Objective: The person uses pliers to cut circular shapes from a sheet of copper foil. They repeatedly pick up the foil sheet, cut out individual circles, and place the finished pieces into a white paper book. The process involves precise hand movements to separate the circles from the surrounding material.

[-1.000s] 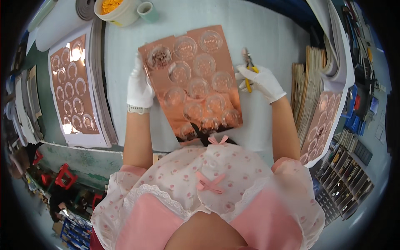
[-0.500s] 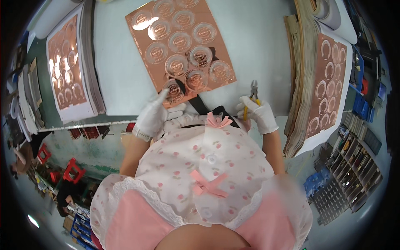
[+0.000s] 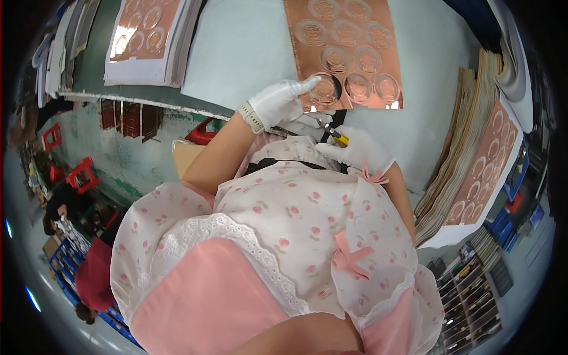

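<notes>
My left hand (image 3: pixel 279 105), in a white glove, grips the near left corner of a shiny copper-coloured sheet (image 3: pixel 300 62). The thumb lies on top; the other fingers are below its edge. Rows of clear, raised round shapes cover this sheet. My right hand (image 3: pixel 362 149), gloved too, is closed around yellow-handled cutting pliers (image 3: pixel 339 138). Their metal jaws point up and left, just below the sheet's near edge and close to my left fingers. Whether the jaws touch the sheet I cannot tell.
A white-topped table (image 3: pixel 236 53) lies under the sheet. A paper stack (image 3: pixel 183 44) carries another copper sheet (image 3: pixel 148 35) at left. At right, brownish layered sheets (image 3: pixel 455 148) stand beside another copper sheet (image 3: pixel 488 163). Red stools (image 3: pixel 83 174) and a person in red (image 3: pixel 94 275) are far left.
The view has shifted, so the table appears further up and right. My right hand has brought the pliers leftward, jaws turned toward my left hand. My left hand still holds the sheet's corner.
</notes>
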`<state>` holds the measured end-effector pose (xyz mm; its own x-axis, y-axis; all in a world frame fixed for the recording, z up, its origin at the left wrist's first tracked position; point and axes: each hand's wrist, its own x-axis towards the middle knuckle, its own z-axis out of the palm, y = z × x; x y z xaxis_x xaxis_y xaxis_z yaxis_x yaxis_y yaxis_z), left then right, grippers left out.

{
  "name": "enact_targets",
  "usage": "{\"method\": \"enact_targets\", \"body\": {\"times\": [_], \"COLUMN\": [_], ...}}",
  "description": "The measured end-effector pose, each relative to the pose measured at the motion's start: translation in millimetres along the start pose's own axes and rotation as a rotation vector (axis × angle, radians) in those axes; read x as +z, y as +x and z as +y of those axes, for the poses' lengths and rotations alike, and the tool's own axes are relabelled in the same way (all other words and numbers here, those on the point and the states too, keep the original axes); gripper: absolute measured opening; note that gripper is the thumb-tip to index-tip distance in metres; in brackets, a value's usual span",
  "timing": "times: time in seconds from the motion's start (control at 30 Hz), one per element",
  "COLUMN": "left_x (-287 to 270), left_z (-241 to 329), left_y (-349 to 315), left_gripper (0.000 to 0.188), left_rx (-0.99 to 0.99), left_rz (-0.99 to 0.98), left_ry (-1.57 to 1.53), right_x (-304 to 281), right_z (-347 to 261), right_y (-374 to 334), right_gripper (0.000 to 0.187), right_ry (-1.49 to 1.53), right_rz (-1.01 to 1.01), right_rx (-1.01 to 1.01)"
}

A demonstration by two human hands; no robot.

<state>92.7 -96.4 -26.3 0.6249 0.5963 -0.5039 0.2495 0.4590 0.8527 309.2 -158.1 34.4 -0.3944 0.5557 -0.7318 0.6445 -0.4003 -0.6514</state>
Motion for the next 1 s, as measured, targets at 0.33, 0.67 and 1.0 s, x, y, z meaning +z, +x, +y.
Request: {"method": "enact_targets", "body": {"times": [0.33,0.67,1.0], "left_x": [-4.2,-5.0,-1.9], "left_z": [-48.9,-36.9,-23.2], "left_y": [22.9,9.7,14.9], "left_gripper": [0.046,0.057,0.054], "left_rx": [-0.014,0.381,-0.063], "left_rz": [-0.009,0.077,-0.012], "left_ry": [-0.365,0.595,0.309], "right_x": [1.1,10.4,-6.6], "right_z": [-10.4,-8.9,-23.4], "right_y": [18.0,29.0,29.8], "right_gripper": [0.056,0.061,0.058], "right_ry": [-0.151,-0.248,-0.025], "right_rz": [0.003,0.128,-0.157], "right_rx": [0.001,0.026,0.239]}}
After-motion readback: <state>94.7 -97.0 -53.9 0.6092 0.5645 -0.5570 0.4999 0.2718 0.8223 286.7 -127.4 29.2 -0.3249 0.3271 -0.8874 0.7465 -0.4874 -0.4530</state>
